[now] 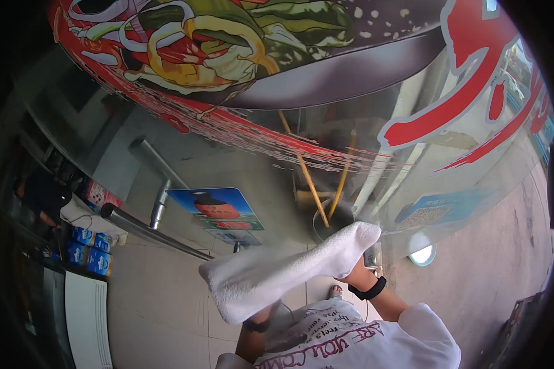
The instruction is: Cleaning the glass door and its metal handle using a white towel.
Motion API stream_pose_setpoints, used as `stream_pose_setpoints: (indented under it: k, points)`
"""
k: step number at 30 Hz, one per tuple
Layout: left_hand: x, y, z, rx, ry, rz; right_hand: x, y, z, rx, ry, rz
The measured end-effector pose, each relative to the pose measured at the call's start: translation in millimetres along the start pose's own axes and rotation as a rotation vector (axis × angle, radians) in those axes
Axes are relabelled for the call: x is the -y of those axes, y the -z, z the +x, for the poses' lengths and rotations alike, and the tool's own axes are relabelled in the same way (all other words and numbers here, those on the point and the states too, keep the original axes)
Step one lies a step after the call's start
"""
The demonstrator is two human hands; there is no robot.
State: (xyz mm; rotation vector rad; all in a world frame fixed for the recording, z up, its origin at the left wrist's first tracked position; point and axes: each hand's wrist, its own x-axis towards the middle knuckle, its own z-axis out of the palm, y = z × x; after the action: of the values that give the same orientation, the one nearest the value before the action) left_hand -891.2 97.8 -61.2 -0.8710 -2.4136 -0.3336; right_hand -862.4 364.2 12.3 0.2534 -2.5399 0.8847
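Observation:
A white towel is stretched between my two hands in front of a glass door. Its left part is blurred by motion and hangs wider, while the right end rises to a bunched, rounded tip. My right hand holds the right end from below; a black band circles that wrist, and cloth covers the fingers. My left hand is at the lower left end, mostly hidden behind the towel, with only the wrist part showing. Both hands appear closed on the cloth.
A tubular metal handle juts out left of the towel, beside a blue sticker. Large food decals cover the upper glass. Wooden sticks and a basin show near the glass. Blue packages and a person are at left.

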Motion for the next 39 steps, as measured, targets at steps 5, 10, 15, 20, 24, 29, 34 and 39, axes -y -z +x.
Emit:
stream_pose_setpoints:
  k: [5, 10, 15, 20, 24, 29, 34, 39]
  points:
    - [81, 94, 52, -0.482, 0.16, 0.047, 86, -46, 77, -0.081, 0.257, 0.551]
    - [144, 119, 123, -0.704, 0.254, -0.101, 155, -99, 142, -0.263, 0.457, 0.529]
    - [181, 122, 135, -0.775, 0.261, -0.151, 218, -150, 175, -0.278, 0.509, 0.686]
    - [170, 83, 143, -0.713, 0.174, -0.239, 186, -175, 153, -0.299, 0.495, 0.817]
    - [168, 74, 139, -0.665, 0.114, -0.202, 176, -204, 139, 0.028, 0.284, 1.045]
    - [149, 40, 114, -0.515, -0.029, -0.307, 184, -161, 151, -0.064, -0.053, 0.814]
    - [142, 26, 82, -0.376, -0.146, -0.482, 221, -162, 153, -0.543, -0.377, 0.427]
    - [157, 5, 64, -0.228, -0.361, -0.716, 203, -181, 119, -0.628, -0.442, 0.066]
